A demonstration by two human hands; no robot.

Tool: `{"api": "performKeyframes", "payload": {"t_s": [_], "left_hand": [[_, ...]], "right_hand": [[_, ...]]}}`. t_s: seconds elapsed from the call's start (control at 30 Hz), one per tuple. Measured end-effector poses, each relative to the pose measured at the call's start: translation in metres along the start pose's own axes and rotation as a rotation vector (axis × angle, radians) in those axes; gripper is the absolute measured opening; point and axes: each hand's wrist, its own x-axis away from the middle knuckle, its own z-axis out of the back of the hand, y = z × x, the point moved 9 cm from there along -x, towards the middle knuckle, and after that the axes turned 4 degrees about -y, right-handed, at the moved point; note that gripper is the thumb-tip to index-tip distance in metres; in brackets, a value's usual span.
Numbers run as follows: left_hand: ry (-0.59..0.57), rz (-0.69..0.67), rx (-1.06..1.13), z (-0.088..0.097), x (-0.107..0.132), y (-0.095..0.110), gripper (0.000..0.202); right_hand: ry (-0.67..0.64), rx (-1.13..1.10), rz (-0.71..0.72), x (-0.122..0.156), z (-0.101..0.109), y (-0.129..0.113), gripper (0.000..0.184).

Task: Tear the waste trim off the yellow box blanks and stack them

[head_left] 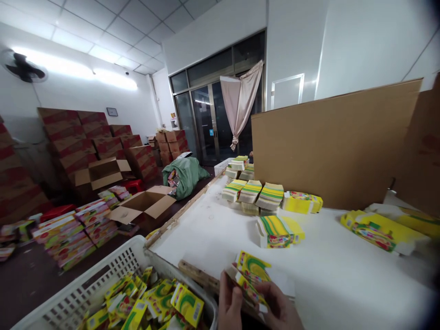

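Left hand point(231, 298) and right hand point(280, 306) both have their grip on one yellow carton point(248, 288), looks mid-fold. Next move probably just needs light finger pressure.

No wording can be read. Colourful lettering on the held yellow carton point(248, 288) and on the yellow bundle point(277, 231) on the table point(202, 233) is blurred. A barcode marks a yellow box point(187, 305) in the white basket point(143, 250), its digits illegible. On the glass door point(202, 117), a blue sticker point(211, 132) is too small to decipher.
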Motion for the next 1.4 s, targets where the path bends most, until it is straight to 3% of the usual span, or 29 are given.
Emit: {"api": "performKeyframes", "payload": {"t_s": [0.1,0.17,0.27,0.37,0.43,0.47,0.53,0.6,0.67,0.77,0.87,0.97,1.07,1.2,1.3,1.4], "left_hand": [[0.003,-0.028,0.018,0.014,0.005,0.008,0.038],[-0.02,-0.069,-0.035,0.02,0.007,0.026,0.033],[0.016,-0.198,-0.26,0.031,0.014,0.064,0.059],[-0.095,-0.196,-0.55,0.017,0.02,0.075,0.096],[-0.26,-0.118,-0.579,-0.001,0.024,0.062,0.086],[-0.307,-0.09,-0.555,-0.007,0.027,0.054,0.072],[-0.3,-0.075,-0.51,-0.013,0.03,0.043,0.054],[-0.225,-0.071,-0.52,-0.01,0.032,0.034,0.058],[-0.181,-0.06,-0.564,-0.009,0.036,0.026,0.07],[-0.247,-0.124,-0.618,-0.02,0.043,0.02,0.078],[-0.323,-0.201,-0.658,-0.031,0.049,0.019,0.069],[-0.321,-0.208,-0.705,-0.031,0.049,0.019,0.048],[-0.342,-0.146,-0.731,-0.029,0.044,0.014,0.046],[-0.379,-0.205,-0.737,-0.032,0.04,0.016,0.064],[-0.302,-0.243,-0.761,-0.024,0.037,0.023,0.066],[-0.273,-0.222,-0.833,-0.015,0.035,0.029,0.056]], "right_hand": [[0.037,0.172,0.028,0.003,0.013,-0.008,0.012],[0.069,0.36,0.092,0.005,0.02,-0.02,0.007],[0.122,0.702,0.284,0.012,0.022,-0.048,0.023],[-0.068,0.959,0.491,0.021,-0.005,-0.062,0.028],[-0.128,1.002,0.578,0.029,-0.017,-0.064,0.033],[-0.054,0.974,0.587,0.031,-0.013,-0.066,0.036],[0.194,0.807,0.51,0.032,0.008,-0.064,0.051],[0.325,0.539,0.334,0.029,0.027,-0.044,0.06],[0.25,0.309,0.126,0.021,0.026,-0.016,0.053],[0.08,0.11,-0.129,0.016,0.007,0.013,0.043],[-0.033,-0.109,-0.239,0.017,-0.013,0.019,0.041],[-0.02,-0.243,-0.251,0.02,-0.018,0.017,0.047],[-0.042,-0.061,-0.111,0.021,-0.016,0.001,0.055],[-0.266,0.411,0.104,0.027,-0.029,-0.015,0.049],[-0.211,0.539,0.126,0.026,-0.017,-0.012,0.041],[-0.174,0.576,0.149,0.026,-0.009,-0.01,0.045]]}}
